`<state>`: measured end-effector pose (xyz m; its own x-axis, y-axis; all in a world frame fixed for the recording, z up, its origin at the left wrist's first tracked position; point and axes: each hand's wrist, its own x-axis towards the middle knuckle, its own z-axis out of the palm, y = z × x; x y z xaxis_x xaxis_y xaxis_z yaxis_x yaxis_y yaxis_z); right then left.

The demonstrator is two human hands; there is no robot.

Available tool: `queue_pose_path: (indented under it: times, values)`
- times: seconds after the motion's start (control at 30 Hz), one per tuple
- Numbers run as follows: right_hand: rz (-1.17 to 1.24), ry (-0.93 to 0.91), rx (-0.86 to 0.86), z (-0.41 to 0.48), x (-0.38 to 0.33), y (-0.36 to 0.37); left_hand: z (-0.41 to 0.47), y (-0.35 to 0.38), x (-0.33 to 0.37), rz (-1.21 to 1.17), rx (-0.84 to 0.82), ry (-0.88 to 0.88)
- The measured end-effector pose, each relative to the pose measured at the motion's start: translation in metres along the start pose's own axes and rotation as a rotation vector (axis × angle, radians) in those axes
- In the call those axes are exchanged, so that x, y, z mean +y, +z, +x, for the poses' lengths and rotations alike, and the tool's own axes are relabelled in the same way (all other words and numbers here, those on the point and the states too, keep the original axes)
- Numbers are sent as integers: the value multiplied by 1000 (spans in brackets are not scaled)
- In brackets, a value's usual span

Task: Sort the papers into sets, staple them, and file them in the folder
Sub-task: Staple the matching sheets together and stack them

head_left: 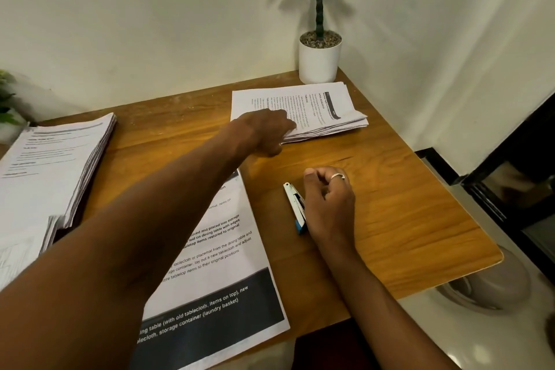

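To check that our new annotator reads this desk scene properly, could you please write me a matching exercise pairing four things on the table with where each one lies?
Things:
1. potted plant
2. stapler
3. thick paper stack
4. smaller paper stack

Places:
A. beside the right hand
B. at the left edge of the table
C. at the far corner
D. gripped at its near corner by the left hand

Pairs: 1-C, 2-A, 3-B, 4-D.
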<state>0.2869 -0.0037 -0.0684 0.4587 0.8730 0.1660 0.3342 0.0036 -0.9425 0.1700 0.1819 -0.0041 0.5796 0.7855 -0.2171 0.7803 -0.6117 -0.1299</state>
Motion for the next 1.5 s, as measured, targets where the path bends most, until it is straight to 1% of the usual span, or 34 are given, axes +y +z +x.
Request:
queue_pose_path:
  times: [0.1,0.2,0.23,0.3,0.37,0.4,0.47,0.57,0.67,0.9,0.97,1.03,1.1,1.23,1.3,1.37,1.4,1.43,1.47,1.5]
  values:
    - [105,73,7,5,-7,-6,-2,-4,-4,-75,-46,-36]
    - [212,158,26,21,-10,-9,-3,-2,-5,-132,-43,-65]
    - [243,209,24,31,-12,-9,-2,0,-4,-138,-31,-70]
    - [344,385,15,56,-16,-9,-1,4,-3,-154,-11,-72]
    - [494,562,-35,79,-20,-7,-1,6,-4,-170,-4,-77]
    - [538,617,-75,88,-22,-6,-1,6,-4,-179,-2,-82]
    - [607,690,-131,103,-24,1,-1,5,-6,-193,-3,-84]
    - [702,741,-95,118,-25,16,0,7,-8,-222,5,-86]
    - [699,712,-81,126,-25,26,0,9,-9,-257,7,-99]
    - [563,673,-153,133,-27,40,-5,6,-6,-325,-12,-118]
    - [478,604,-103,128,-25,41,-8,6,-4,-416,-17,-129]
    - [419,529,-70,122,-26,41,-19,8,-4,-542,20,-172]
    - [376,474,-64,117,-29,38,-39,12,-3,-616,136,-212]
    - [372,436,-38,111,-34,25,-103,12,4,-597,488,-226]
    - [346,361,7,110,-37,16,-138,7,4,-601,658,-252]
    - [353,250,40,110,-45,3,-176,1,8,-621,773,-337]
    - [378,201,41,109,-51,-3,-196,-1,13,-658,786,-392]
    - [402,165,37,108,-58,-10,-215,0,22,-716,739,-433]
    - [418,142,32,108,-63,-17,-231,6,37,-793,624,-442]
    - [433,133,24,105,-69,-23,-248,14,55,-856,461,-422]
